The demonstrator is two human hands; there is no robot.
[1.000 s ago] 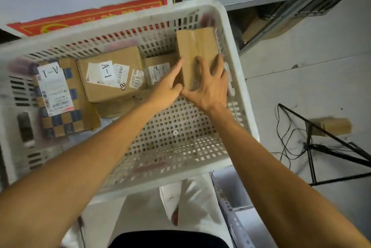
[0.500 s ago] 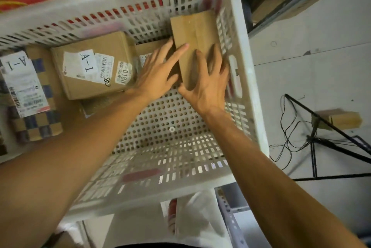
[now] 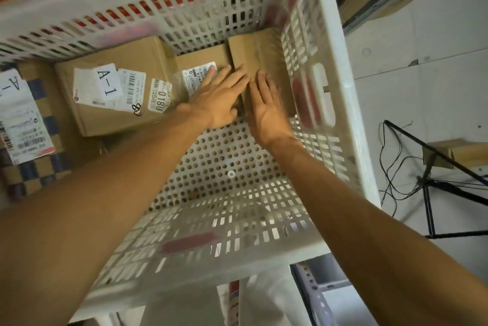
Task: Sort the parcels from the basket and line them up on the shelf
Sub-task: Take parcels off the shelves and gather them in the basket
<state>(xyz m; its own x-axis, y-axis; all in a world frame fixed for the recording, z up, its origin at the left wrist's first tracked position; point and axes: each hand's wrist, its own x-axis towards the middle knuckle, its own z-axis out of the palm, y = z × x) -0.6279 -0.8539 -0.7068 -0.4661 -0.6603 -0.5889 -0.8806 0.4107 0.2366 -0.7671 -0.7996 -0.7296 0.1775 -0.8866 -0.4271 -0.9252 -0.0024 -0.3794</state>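
White perforated plastic basket (image 3: 351,125) holds the plain brown cardboard parcel (image 3: 264,56) in its far right corner. My left hand (image 3: 219,98) rests at its left edge and my right hand (image 3: 266,111) on top, fingers straight, clamping nothing. I judge this the pick-up step: next, curl round its sides and lift.

On my feed the basket (image 3: 237,206) reads as white moulded plastic, smooth with a dull sheen, its floor and walls punched through with holes. The plain box (image 3: 264,53) is matt brown cardboard with what looks like a strip of clear, faintly glossy tape. The A-1 box (image 3: 118,119) is the same matt cardboard, carrying a white paper label (image 3: 109,82). The checked parcel (image 3: 34,175) looks like printed card. I take the tripod (image 3: 427,181) for matt black metal, the shelf upright (image 3: 314,296) for grey perforated metal, and the floor (image 3: 422,74) for smooth.
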